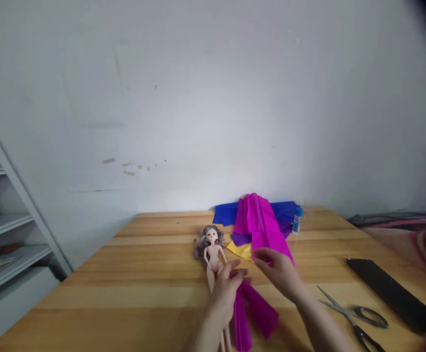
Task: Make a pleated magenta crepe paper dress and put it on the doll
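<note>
Pleated magenta paper point(243, 318) spreads in two fanned parts below my left hand point(228, 286), whose fingers close on its gathered top. My right hand point(277, 271) is raised just to the right, thumb and forefinger bent close together; whatever may be between them is too small to make out. A bare doll point(213, 252) with wavy grey-brown hair lies on its back, face up. My left hand and forearm partly cover its legs.
Behind my hands lie a large magenta sheet point(259, 220), a blue sheet point(224, 214) and a yellow piece point(240, 249). A blue-capped glue bottle point(296, 221) stands beside them. Open scissors point(345, 313) and a long black object point(392, 293) are at right. Shelves point(11, 227) stand left.
</note>
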### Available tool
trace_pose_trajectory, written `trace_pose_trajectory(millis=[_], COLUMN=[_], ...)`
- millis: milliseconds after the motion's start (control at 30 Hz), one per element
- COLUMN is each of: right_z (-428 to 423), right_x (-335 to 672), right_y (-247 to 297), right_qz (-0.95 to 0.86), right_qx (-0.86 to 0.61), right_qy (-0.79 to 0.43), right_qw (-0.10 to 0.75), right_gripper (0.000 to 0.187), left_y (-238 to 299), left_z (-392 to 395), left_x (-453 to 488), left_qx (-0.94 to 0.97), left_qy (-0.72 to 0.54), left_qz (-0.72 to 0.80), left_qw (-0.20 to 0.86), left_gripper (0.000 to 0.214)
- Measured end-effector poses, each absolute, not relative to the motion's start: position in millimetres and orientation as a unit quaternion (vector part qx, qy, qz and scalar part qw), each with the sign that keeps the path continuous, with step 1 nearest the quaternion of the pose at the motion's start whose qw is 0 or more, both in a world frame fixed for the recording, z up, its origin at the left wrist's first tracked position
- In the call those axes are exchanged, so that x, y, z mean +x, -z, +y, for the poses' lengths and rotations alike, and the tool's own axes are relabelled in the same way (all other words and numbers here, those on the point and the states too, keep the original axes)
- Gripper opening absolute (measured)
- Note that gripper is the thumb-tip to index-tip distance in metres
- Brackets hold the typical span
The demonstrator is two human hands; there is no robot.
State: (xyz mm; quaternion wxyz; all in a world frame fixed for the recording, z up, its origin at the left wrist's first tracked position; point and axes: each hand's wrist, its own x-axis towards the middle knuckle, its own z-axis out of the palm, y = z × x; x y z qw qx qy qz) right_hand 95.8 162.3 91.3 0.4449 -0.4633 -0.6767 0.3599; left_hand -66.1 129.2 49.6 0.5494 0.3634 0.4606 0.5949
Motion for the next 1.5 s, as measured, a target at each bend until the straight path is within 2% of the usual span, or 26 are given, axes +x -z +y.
trace_pose_trajectory(millis=[100,233,300,433,533,600,733,833,900,1000,1167,1333,1500], right_z=[144.9,117.0,106.0,95.3,92.6,90.6,85.6,82.8,81.3,79.0,75.5,72.6,71.2], right_x=[159.4,251.4,281.7,300.8,296.6,292.3,283.1,277.4,274.5,269.4,251.2,221.8,195.2], right_y=[-89.9,-53.0,-32.2,-10.4,-10.4,-13.5,-22.6,-30.1,-32.8,-30.3,-15.3,-12.8,-35.2], right_qz=[-0.692,-0.711,-0.726,-0.748,-0.755,-0.759,-0.752,-0.736,-0.718,-0.700,-0.636,-0.567,-0.536], right_qx=[-0.532,-0.640,-0.650,-0.634,-0.626,-0.622,-0.637,-0.657,-0.674,-0.671,-0.610,-0.543,-0.461], right_qy=[-0.265,-0.114,-0.081,-0.071,-0.079,-0.088,-0.098,-0.108,-0.116,-0.161,-0.363,-0.473,-0.570], right_qw=[0.410,0.268,0.210,0.185,0.180,0.171,0.138,0.120,0.127,0.183,0.302,0.400,0.420], right_gripper=[0.034,0.034,0.032,0.035,0.034,0.032,0.023,0.024,0.029,0.032,0.032,0.032,0.059], left_y=[-47.8,-46.3,-47.8,-53.0,-53.0,-49.9,-42.2,-40.5,-41.3,-43.7,-47.1,-48.6,-52.6], left_z=[129.0,128.5,127.6,124.1,122.7,123.4,127.6,130.3,131.2,131.4,130.5,130.3,129.7], left_x=[-65.8,-63.7,-62.5,-62.7,-64.7,-65.9,-66.7,-66.6,-66.1,-64.3,-61.2,-62.3,-63.2], left_qx=[0.355,0.365,0.378,0.408,0.455,0.480,0.466,0.451,0.441,0.426,0.407,0.391,0.375], left_qy=[-0.594,-0.564,-0.539,-0.501,-0.460,-0.447,-0.477,-0.491,-0.500,-0.520,-0.547,-0.547,-0.558], left_qz=[0.438,0.449,0.464,0.491,0.518,0.532,0.541,0.539,0.532,0.513,0.474,0.466,0.456], left_qw=[0.574,0.589,0.592,0.585,0.560,0.536,0.512,0.515,0.522,0.533,0.557,0.575,0.583], left_gripper=[0.051,0.047,0.045,0.055,0.068,0.069,0.049,0.035,0.031,0.026,0.021,0.027,0.025])
